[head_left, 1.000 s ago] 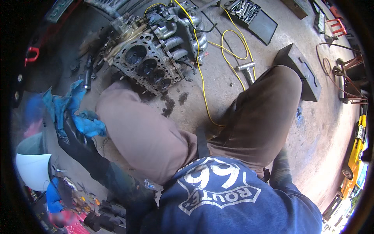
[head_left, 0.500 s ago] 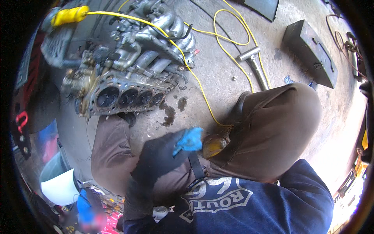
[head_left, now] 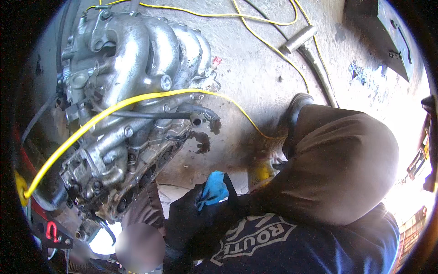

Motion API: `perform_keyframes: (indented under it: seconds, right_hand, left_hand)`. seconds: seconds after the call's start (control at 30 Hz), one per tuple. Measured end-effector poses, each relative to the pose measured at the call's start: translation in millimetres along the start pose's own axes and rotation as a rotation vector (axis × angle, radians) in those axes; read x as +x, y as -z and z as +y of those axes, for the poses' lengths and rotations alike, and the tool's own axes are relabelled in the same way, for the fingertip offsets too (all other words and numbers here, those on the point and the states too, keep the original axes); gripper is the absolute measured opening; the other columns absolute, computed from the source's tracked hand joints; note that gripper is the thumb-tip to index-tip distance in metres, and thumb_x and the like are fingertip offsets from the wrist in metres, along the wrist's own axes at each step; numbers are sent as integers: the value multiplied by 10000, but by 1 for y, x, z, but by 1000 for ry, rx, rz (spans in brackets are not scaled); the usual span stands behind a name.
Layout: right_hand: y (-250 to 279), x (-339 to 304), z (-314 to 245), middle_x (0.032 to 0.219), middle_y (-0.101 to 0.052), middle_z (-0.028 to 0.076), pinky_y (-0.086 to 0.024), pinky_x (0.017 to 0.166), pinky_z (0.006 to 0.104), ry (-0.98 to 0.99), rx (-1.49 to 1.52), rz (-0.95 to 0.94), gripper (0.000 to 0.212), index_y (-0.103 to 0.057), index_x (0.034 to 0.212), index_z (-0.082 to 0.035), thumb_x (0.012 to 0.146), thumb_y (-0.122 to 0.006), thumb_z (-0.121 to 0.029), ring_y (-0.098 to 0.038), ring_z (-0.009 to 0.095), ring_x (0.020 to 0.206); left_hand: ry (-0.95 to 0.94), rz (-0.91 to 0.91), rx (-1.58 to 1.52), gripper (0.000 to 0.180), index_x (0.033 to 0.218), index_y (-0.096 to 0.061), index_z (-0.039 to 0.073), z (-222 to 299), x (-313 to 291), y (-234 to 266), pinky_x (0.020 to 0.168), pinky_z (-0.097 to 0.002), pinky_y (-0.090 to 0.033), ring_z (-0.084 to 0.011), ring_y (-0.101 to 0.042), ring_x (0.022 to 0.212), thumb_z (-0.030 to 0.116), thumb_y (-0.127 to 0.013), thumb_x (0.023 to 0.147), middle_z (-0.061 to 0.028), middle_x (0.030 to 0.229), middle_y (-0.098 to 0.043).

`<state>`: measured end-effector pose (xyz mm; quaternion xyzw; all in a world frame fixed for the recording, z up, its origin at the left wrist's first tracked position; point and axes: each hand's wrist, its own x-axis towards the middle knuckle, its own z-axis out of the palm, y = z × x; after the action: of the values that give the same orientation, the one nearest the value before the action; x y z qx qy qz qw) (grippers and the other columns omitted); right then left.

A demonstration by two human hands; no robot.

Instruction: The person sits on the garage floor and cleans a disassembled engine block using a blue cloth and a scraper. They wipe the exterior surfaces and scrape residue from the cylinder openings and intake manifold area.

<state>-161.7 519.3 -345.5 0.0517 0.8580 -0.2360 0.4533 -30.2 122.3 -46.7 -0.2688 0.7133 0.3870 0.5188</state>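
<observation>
My left hand [head_left: 191,205], in a black glove, is low in the middle before my body. Its fingers close on a crumpled blue cloth [head_left: 213,189]. Ahead and to the left lies a greasy cylinder head [head_left: 146,169] with a silver intake manifold [head_left: 159,55] attached. The manifold's curved pipes face up and a black hose [head_left: 150,115] crosses it. A gap separates my left hand from the engine parts. My right hand does not show. Beside my brown-trousered right leg [head_left: 346,160] is a yellow object [head_left: 263,171], partly hidden, of a kind I cannot make out.
A yellow cord [head_left: 150,96] runs over the engine parts toward my right leg. Beyond that leg a metal hammer [head_left: 314,59] lies on the concrete floor [head_left: 255,59], with a dark metal box [head_left: 388,41] farther right. Dark oil spots [head_left: 200,144] mark the floor.
The engine parts now look larger, and their chambered face is seen almost edge-on. The yellow connector shifts down at the left. My left hand still holds the blue cloth, slightly lower.
</observation>
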Motion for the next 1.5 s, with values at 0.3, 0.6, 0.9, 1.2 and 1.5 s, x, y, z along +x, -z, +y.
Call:
perform_keyframes:
  seconds: [0.3, 0.6, 0.9, 1.2, 1.5]
  right_hand:
    - [-65, -53, 6, 1033, -740, 160, -556, 813, 421, -103, 112, 46, 381, -707, 1162, -28, 935, -633, -324, -704, 288, 985]
    - [-139, -199, 78, 1049, -743, 157, -555, 823, 418, -375, 159, 188, 418, -707, 1188, -30, 943, -629, -359, -704, 276, 1007]
    - [-283, -296, 37, 1064, -746, 154, -554, 832, 415, -341, 226, 235, 455, -706, 1213, -32, 952, -625, -395, -703, 265, 1029]
    - [-320, -342, 32, 1080, -749, 150, -553, 842, 412, -269, 245, 256, 492, -706, 1238, -34, 960, -621, -430, -703, 254, 1050]
    - [-250, -365, 67, 1101, -754, 166, -554, 872, 450, -539, 356, 770, 479, -714, 1156, -19, 1017, -527, -437, -720, 286, 1041]
  left_hand:
    - [-34, -142, 234, 585, 1368, -598, 18, -48, 2, 38, 847, -434, -582, -407, -722, 1037, 372, -735, 923, -243, 1201, -704]
    - [-451, -165, 613, 607, 1384, -593, 20, -69, -43, 84, 835, -445, -584, -393, -729, 991, 388, -726, 920, -222, 1193, -710]
    - [-799, 48, 854, 607, 1371, -641, 94, -128, -101, 107, 812, -474, -563, -398, -711, 939, 426, -752, 875, -197, 1106, -722]
    - [-1113, 273, 744, 531, 1430, -605, 62, -134, -163, 106, 835, -413, -555, -338, -739, 966, 244, -736, 949, -219, 1122, -749]
    - [-1240, 487, 934, 559, 1426, -600, 59, -112, -217, 98, 895, -454, -547, -411, -693, 1074, 255, -751, 925, -246, 1230, -700]
